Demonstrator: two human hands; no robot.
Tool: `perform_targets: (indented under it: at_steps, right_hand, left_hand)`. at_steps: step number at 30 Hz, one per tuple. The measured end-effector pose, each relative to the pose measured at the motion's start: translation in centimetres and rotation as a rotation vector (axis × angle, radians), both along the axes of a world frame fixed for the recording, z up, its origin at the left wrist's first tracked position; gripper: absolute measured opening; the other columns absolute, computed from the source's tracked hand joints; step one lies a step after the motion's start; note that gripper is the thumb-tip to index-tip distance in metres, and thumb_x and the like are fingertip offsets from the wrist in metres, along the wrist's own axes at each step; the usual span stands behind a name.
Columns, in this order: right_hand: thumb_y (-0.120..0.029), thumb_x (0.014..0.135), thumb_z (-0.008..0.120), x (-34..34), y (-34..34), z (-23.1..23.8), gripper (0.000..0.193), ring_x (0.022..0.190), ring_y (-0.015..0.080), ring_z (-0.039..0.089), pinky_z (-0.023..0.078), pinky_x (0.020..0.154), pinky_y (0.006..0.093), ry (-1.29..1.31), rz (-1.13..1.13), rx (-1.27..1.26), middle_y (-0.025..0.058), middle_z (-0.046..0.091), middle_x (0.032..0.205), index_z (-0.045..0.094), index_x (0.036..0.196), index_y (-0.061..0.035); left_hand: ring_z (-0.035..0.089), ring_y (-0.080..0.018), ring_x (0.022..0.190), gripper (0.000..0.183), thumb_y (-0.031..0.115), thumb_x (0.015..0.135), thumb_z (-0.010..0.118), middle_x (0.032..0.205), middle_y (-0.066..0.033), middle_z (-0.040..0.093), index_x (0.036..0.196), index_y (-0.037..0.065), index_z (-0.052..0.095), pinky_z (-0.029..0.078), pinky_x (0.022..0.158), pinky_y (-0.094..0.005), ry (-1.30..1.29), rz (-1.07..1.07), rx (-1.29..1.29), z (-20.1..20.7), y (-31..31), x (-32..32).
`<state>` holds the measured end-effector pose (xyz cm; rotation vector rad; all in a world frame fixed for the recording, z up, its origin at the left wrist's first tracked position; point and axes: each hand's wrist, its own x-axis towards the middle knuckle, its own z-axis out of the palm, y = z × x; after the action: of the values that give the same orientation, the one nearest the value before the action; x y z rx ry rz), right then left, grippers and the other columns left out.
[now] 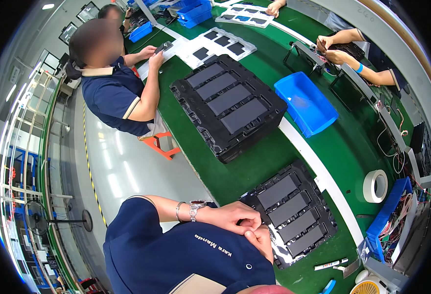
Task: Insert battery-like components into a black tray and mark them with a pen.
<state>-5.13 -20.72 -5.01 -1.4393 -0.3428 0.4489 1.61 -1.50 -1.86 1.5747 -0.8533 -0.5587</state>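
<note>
My left hand (232, 216), with a watch and a bracelet at its wrist, is curled closed just in front of my chest. Close against it is my right hand (261, 241), its fingers bent and pressed together. Whatever the fingertips may hold is hidden or too small to make out. Both hands are at the near left edge of a black moulded tray (329, 219) that carries several flat dark grey rectangular panels (290, 214). A shiny white patch (280, 246), perhaps film or glare, shows on the tray edge beside my right hand.
A taller stack of black trays (223, 156) with similar panels stands farther along the green bench (176, 125). Right of it are a blue bin (318, 120) and a tape roll (375, 186). A marker (331, 264) lies nearby. Co-workers sit at left (110, 98) and across.
</note>
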Motion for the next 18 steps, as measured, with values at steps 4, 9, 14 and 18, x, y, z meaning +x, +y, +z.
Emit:
perform_targets:
  at_steps: [4, 9, 14, 18]
  right_hand:
    - [-0.023, 0.092, 0.065, 0.1, 0.0, 0.1, 0.031, 0.063, 0.0255, 0.063, 0.047, 0.059, 0.0345, 0.0, -0.003, 0.026, 0.0135, 0.067, 0.076, 0.065, 0.078, 0.0044]
    - [-0.021, 0.091, 0.066, 0.0, 0.0, 0.1, 0.03, 0.061, 0.0239, 0.061, 0.045, 0.057, 0.0342, -0.009, -0.024, 0.017, 0.0128, 0.065, 0.073, 0.064, 0.076, 0.0044]
    - [-0.019, 0.091, 0.066, 0.3, 0.1, 1.1, 0.028, 0.061, 0.0237, 0.062, 0.046, 0.057, 0.0339, -0.062, -0.063, -0.013, 0.0129, 0.065, 0.073, 0.064, 0.076, 0.0047]
    - [-0.018, 0.091, 0.065, 0.3, 0.0, 1.2, 0.027, 0.064, 0.0236, 0.063, 0.046, 0.059, 0.0334, -0.031, -0.041, -0.021, 0.0129, 0.066, 0.075, 0.064, 0.078, 0.0055]
  left_hand:
    - [0.056, -0.0191, 0.065, 0.017, 0.018, 0.087, 0.067, 0.073, -0.0029, 0.054, 0.085, 0.006, 0.056, 0.044, 0.059, -0.0332, 0.012, -0.005, 0.009, -0.1, 0.0, 0.0]
    - [0.056, -0.0189, 0.065, 0.018, 0.02, 0.088, 0.066, 0.072, -0.0024, 0.054, 0.085, 0.006, 0.056, 0.043, 0.058, -0.033, 0.018, -0.008, 0.016, -0.1, -0.2, 0.1]
    - [0.056, -0.0186, 0.064, 0.018, 0.022, 0.088, 0.066, 0.072, -0.0021, 0.054, 0.085, 0.007, 0.056, 0.043, 0.058, -0.0328, 0.024, -0.008, 0.024, 0.0, -0.3, 0.2]
    - [0.056, -0.0185, 0.064, 0.019, 0.022, 0.089, 0.066, 0.072, -0.0021, 0.054, 0.084, 0.007, 0.056, 0.043, 0.058, -0.0326, 0.024, -0.009, 0.014, 0.0, -0.4, 0.3]
